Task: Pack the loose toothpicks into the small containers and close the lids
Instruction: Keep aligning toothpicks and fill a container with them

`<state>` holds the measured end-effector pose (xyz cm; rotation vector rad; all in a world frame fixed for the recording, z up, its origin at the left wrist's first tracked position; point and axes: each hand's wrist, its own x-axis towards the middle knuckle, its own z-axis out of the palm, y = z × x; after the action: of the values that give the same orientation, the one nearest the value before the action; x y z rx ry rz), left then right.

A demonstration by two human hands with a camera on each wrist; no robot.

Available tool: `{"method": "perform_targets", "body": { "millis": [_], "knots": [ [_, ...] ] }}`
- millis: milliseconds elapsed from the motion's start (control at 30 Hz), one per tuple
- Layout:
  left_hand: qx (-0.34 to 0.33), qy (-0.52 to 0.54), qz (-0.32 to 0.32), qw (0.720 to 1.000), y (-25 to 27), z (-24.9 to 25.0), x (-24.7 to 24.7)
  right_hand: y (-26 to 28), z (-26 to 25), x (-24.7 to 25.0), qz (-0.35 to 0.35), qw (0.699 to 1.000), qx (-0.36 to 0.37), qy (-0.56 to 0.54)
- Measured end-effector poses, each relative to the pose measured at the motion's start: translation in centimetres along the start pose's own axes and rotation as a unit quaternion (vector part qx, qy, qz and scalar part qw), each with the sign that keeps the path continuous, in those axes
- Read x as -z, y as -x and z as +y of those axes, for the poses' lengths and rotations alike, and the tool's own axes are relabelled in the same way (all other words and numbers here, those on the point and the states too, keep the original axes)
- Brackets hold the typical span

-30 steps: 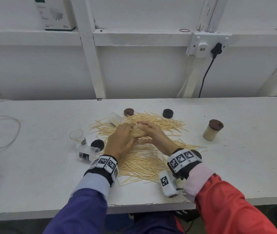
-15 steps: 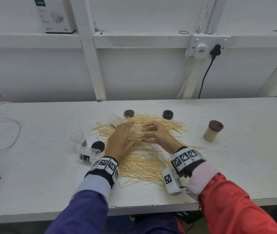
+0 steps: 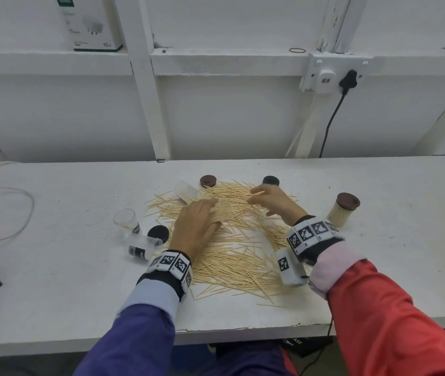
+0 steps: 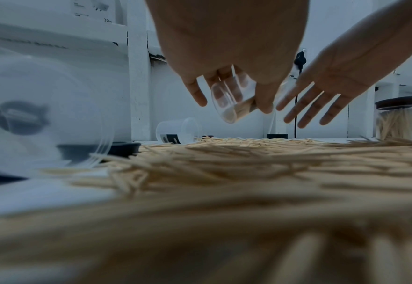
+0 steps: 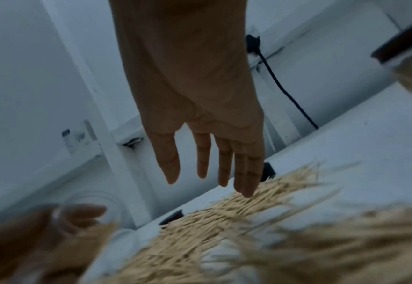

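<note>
A wide pile of loose toothpicks (image 3: 237, 256) covers the middle of the white table (image 3: 378, 267). My left hand (image 3: 199, 221) grips a small clear container (image 3: 224, 210) tilted on its side over the pile. In the left wrist view this container (image 4: 234, 101) holds a few toothpicks between the fingers (image 4: 197, 94) and thumb. My right hand (image 3: 267, 198) is apart from it, over the pile's far side. Its straight fingers (image 5: 246, 173) hold nothing and reach down to the toothpicks (image 5: 224, 221).
A filled container with a brown lid (image 3: 342, 210) stands at the right. A brown lid (image 3: 208, 181) and a black lid (image 3: 271, 180) lie behind the pile, with an empty container (image 3: 186, 191) on its side. Left of the pile are two clear containers (image 3: 126, 221), (image 3: 144, 246) and a black lid (image 3: 158, 232).
My right hand has left the container at my left hand, moved right and farther back, and spread open. My left hand keeps hold of the container.
</note>
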<state>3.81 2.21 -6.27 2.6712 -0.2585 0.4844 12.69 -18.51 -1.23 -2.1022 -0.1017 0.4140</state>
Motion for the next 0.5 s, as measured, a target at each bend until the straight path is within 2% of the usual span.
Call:
{"method": "perform_targets", "body": {
  "millis": [100,200,300,400,500],
  "knots": [
    [0.002,0.0,-0.009,1.0,0.0,0.0,0.0,-1.6,1.4,1.0,-0.004,0.986,-0.03,0.164],
    [0.003,0.001,-0.008,1.0,0.0,0.1,0.0,-2.5,2.4,0.7,-0.027,0.949,-0.045,0.31],
    [0.007,0.003,-0.011,1.0,0.0,0.0,0.0,-3.2,3.0,0.0,-0.022,0.927,-0.034,0.373],
    [0.013,0.001,-0.019,1.0,0.0,0.1,0.0,-3.7,3.4,-0.7,-0.03,0.92,-0.026,0.39],
    [0.018,-0.001,-0.025,1.0,0.0,0.0,-0.1,-3.8,3.4,-0.8,-0.007,0.91,-0.005,0.415]
  ]
}}
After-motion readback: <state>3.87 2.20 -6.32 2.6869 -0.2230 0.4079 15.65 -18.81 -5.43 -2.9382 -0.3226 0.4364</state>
